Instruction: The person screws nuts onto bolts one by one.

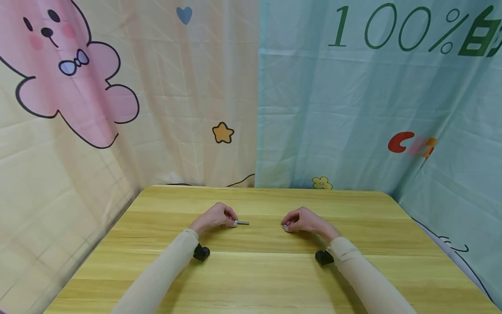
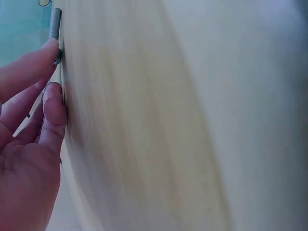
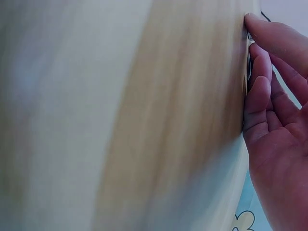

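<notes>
My left hand (image 1: 217,216) pinches a grey metal bolt (image 1: 243,223) at its near end, and the shaft points right, low over the table. Threads show along the bolt (image 2: 56,24) in the left wrist view, where it sticks out past the fingertips. Across from it, my right hand (image 1: 303,220) holds a small silvery metal piece (image 1: 284,226) between thumb and fingers, close to the tabletop. Fingers hide most of that piece, so I cannot tell its exact kind. A gap of bare wood separates the two hands.
The wooden table (image 1: 259,279) extends under both arms. Behind it hang a cream curtain (image 1: 164,109) and a light blue curtain (image 1: 313,109), printed with figures. A black wrist camera (image 1: 201,252) is on the left wrist, another black camera (image 1: 324,257) on the right.
</notes>
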Motion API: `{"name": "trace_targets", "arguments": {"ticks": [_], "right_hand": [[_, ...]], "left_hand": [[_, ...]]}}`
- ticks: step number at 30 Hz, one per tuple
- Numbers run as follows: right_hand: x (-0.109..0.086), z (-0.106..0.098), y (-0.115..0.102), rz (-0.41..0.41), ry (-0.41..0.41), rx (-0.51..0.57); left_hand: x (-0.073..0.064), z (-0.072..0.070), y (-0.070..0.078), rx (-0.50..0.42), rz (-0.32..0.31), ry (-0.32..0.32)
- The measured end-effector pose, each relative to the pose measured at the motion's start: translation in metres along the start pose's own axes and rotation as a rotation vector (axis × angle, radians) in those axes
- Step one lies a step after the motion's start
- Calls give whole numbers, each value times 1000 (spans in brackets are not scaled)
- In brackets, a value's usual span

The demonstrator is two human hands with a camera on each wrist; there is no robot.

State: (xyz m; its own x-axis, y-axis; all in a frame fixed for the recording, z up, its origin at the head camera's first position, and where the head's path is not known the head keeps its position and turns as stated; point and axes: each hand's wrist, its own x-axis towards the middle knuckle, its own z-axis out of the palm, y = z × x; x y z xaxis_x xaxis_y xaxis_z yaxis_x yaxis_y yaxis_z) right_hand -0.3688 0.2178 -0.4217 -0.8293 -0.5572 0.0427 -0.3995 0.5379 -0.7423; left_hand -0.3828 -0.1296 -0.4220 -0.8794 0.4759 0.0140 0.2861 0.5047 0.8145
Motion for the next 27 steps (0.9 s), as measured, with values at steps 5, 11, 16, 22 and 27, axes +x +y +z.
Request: {"name": "trace_targets", "arguments": {"ticks": [5,11,16,22,27], "right_hand": [[1,0,-1,9,2,-32],[2,1,-2,37,10,-26],[2,0,-1,45,19,-32],[1,2,-1,40,20,-38],[1,3,-2,33,28,-35]], "left_hand": [[1,1,2,34,7,3],[0,3,5,54,-1,20],[-2,4,8,35,-6,45],[-3,7,9,19,-16,76],[-6,9,10,17,-20,122]]}}
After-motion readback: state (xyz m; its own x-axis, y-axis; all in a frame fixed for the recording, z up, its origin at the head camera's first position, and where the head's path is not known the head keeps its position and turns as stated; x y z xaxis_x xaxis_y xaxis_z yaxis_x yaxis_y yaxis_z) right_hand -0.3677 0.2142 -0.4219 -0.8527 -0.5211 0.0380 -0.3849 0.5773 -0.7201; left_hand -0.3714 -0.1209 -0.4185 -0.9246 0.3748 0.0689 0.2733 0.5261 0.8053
